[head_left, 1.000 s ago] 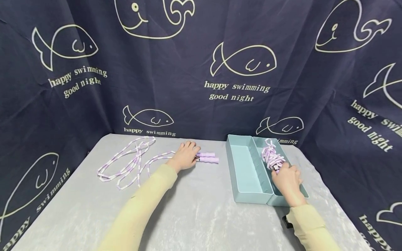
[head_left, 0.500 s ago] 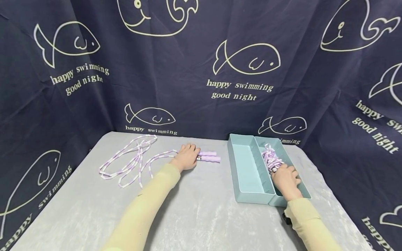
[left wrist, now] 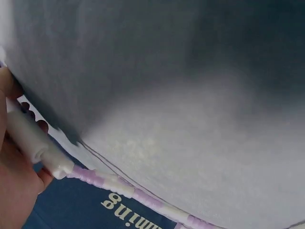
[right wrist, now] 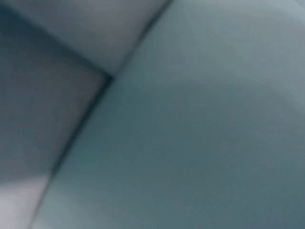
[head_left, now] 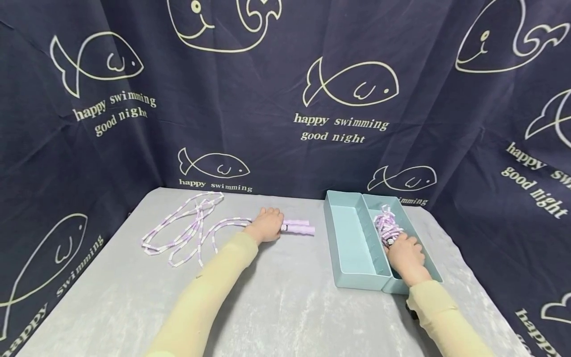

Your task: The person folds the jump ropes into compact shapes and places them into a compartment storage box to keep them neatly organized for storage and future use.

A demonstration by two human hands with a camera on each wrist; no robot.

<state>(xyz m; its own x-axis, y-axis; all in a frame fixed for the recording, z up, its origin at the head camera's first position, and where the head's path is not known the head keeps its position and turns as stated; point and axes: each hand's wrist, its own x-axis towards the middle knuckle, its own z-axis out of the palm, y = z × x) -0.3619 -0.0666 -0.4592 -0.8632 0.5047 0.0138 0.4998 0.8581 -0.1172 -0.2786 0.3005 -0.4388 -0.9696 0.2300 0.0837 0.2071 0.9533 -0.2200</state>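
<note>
On the left of the table, in the head view, a purple-and-white beaded jump rope (head_left: 196,230) lies in loose loops. My left hand (head_left: 266,224) grips it where the cord meets its two purple handles (head_left: 300,229), which point right from under the fingers. In the left wrist view, fingers (left wrist: 19,191) wrap a pale handle end (left wrist: 33,140) from which the beaded cord (left wrist: 138,195) runs. A second jump rope (head_left: 387,225), bundled up, lies in the right compartment of a teal box. My right hand (head_left: 406,254) holds its near end, the handles hidden under the palm.
The teal box (head_left: 335,248) has two long compartments side by side; the left one shows its bare floor. Its wall (right wrist: 190,143) fills most of the right wrist view. A grey cloth covers the table (head_left: 285,307), and a dark blue fish-print curtain (head_left: 267,124) hangs around it.
The head view has shifted slightly. The handles by my left hand have moved a little to the right, and the bundled rope at my right hand has shifted slightly within its compartment.
</note>
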